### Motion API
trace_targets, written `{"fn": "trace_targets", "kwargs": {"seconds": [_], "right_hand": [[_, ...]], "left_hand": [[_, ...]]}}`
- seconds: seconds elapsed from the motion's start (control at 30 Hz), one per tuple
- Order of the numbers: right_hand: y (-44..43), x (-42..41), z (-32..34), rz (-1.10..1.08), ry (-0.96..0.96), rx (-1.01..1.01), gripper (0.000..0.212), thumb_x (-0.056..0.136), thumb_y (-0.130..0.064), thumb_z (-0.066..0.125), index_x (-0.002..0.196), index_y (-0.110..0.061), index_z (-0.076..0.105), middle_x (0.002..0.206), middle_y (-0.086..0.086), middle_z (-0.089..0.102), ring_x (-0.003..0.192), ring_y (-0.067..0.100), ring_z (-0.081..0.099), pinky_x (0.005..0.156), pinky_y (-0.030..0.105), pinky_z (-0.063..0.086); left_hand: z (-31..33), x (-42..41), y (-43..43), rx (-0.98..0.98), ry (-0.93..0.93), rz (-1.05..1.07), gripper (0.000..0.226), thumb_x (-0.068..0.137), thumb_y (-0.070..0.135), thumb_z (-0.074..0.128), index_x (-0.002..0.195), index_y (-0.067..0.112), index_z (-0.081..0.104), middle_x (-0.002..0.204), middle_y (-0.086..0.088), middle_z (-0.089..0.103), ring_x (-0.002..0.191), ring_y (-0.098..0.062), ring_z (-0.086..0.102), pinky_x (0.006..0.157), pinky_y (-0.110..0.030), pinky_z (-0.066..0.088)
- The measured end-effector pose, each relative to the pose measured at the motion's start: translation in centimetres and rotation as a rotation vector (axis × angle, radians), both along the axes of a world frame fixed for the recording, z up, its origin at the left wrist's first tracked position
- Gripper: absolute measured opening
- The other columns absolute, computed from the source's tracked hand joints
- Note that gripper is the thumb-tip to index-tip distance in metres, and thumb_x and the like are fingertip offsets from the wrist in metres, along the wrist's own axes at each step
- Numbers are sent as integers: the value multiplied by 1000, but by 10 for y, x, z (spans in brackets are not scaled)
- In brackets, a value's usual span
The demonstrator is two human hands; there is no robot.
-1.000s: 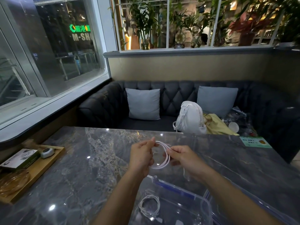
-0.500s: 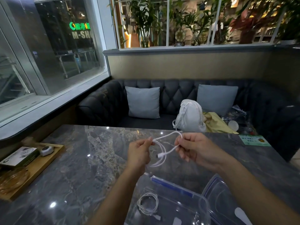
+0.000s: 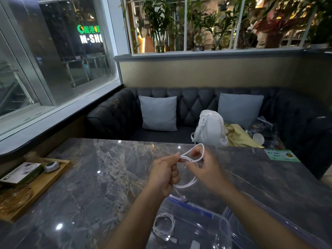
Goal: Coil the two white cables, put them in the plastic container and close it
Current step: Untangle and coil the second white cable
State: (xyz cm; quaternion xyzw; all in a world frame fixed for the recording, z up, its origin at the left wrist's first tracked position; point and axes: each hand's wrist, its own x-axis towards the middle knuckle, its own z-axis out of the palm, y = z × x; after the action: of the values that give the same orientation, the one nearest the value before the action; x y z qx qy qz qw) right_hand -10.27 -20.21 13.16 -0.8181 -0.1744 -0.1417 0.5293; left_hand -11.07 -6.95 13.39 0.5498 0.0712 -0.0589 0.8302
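Note:
Over the marble table, my left hand (image 3: 164, 174) pinches a bundle of white cable (image 3: 190, 184) loops, and one end with its plug dangles below the fist. My right hand (image 3: 206, 168) holds a loop of the same cable, which arcs over its fingers close to the left thumb. Below my wrists stands the clear plastic container (image 3: 220, 219) with a blue strip on its far rim. Inside it lies a coiled white cable (image 3: 164, 226). The clear lid (image 3: 280, 218) lies open to the right, partly under my right forearm.
A wooden tray (image 3: 38, 186) with a box, a small grey device and an amber glass dish sits at the table's left edge. A green card (image 3: 280, 155) lies at the far right. Beyond the table is a dark sofa with cushions and a white bag (image 3: 210, 128).
My right hand has swung back toward the left hand, laying another loop of cable over its fingers. The loose plug end now hangs below my left fist.

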Motion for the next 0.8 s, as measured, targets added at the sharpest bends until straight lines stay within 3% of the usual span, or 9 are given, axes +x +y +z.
{"fn": "trace_targets", "kwargs": {"seconds": [0.1,0.2,0.27,0.33,0.47,0.6,0.67,0.8], "right_hand": [[2,-1,-1,89,161,144,18,78,2,59,90,-5,47,84,15,62,75,20,63,71,31,51],[-1,-1,-7,163,318,207,25,77,13,50,89,-8,45,66,11,61,52,15,62,48,25,51],[-6,-1,-12,176,321,95,19,80,6,54,83,-12,51,54,-1,54,42,11,50,40,22,40],[-11,-1,-13,221,311,58,16,81,-3,63,75,-17,55,46,-10,53,42,1,46,42,14,36],[-31,2,-5,354,418,31,11,79,-17,68,82,-7,65,49,-12,54,42,-4,44,42,7,32],[-56,9,-7,123,336,-47,15,84,-12,62,72,-14,70,42,-15,57,39,-8,46,42,4,34],[-59,14,-7,14,260,-21,17,83,-11,62,68,-14,69,48,-12,60,47,-8,52,48,2,36],[-62,22,-10,-86,205,-25,16,83,-14,64,68,-18,69,63,-6,64,61,2,55,60,17,41]], "left_hand": [[0,-2,-4,0,-2,-20,30,92,12,50,63,6,56,36,9,26,28,-2,20,30,-12,16],[0,-1,-1,-19,-9,-24,28,93,12,49,67,5,56,35,9,26,27,-2,20,29,-12,16],[0,0,1,-2,-18,-22,26,93,13,49,72,2,58,35,10,26,27,-2,20,29,-12,17],[0,1,2,15,-30,-21,25,93,14,49,74,1,59,34,10,27,27,-2,21,28,-12,18],[3,4,13,-34,-28,27,27,93,13,48,72,1,58,34,10,26,26,-1,20,28,-11,18],[5,6,26,-23,-6,83,28,93,11,47,70,1,59,35,10,26,26,-2,20,27,-12,18],[4,5,21,-13,1,85,27,93,11,48,70,0,58,35,10,25,26,-2,20,27,-12,18],[3,3,11,10,4,86,26,92,9,49,70,0,58,35,10,25,26,-2,20,28,-10,18]]}}
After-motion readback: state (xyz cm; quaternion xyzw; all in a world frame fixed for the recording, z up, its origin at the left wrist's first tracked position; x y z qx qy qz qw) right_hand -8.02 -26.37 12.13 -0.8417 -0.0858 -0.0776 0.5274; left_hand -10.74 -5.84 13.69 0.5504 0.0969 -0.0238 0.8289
